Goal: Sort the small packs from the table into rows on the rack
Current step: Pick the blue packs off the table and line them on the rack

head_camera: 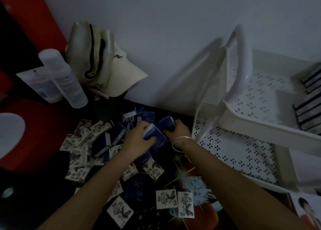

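**Inspector A:** What is recorded of the largest items?

**Inspector B:** A white perforated rack (251,118) is seen to the right of both sets of fingers. Its lower tier is bare just beside the right hand; on the upper tier, well apart from the fingers, two rows of dark-edged packs (307,115) are stood on edge. The dark table (43,191) is spread beneath the hands.

**Inspector A:** And the packs not yet sorted?

**Inspector B:** A loose heap of small packs (104,139) is noted around and below the fingers: white printed ones mostly to their left and nearer the camera, dark blue ones directly under them. A cream cap (107,68) and two clear bottles (67,80) are set well beyond the fingers, against the wall.

**Inspector A:** The hands?

**Inspector B:** A blue pack (154,134) is pinched by the left hand (140,139), thumb on its near edge and fingers curled over its far edge. A second blue pack (166,125) is gripped by the right hand (178,132), fingers bent around its right end. The two packs are held touching or nearly so; which cannot be told in the dim light. Thin bangles (180,142) are worn at the right wrist.
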`<state>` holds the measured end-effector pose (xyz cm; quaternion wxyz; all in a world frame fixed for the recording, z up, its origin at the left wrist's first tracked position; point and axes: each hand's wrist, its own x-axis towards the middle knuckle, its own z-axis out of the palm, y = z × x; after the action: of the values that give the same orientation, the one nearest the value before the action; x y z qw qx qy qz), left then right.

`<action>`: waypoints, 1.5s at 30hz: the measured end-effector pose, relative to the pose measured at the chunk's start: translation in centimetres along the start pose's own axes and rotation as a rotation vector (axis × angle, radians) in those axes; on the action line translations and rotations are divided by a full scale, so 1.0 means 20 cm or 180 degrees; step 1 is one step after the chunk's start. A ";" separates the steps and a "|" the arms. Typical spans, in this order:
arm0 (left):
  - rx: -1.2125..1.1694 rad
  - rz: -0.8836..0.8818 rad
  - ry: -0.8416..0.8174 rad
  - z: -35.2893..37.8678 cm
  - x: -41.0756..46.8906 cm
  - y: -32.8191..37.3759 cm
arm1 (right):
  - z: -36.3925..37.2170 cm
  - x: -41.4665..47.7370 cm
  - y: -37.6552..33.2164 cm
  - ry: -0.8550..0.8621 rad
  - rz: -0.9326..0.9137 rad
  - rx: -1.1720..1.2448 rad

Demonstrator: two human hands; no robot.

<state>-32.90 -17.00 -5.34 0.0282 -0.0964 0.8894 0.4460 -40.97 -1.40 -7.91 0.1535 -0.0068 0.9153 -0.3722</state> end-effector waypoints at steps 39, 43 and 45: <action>-0.0166 0.1921 0.0575 0.61 0.23 1.77 | -1.90 -1.04 0.29 0.2066 -0.1096 0.0798; -0.0274 0.1651 -0.0440 0.67 0.30 1.82 | -1.99 -0.95 0.33 0.2227 -0.1077 0.0547; -0.0720 0.1224 -0.1060 0.69 0.28 1.84 | -2.03 -0.90 0.34 0.2315 -0.1116 0.0593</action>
<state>-46.21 14.69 14.66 0.0779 0.1463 0.8190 0.5493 -34.74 33.35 19.88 -0.2457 -0.0168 0.8573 -0.4521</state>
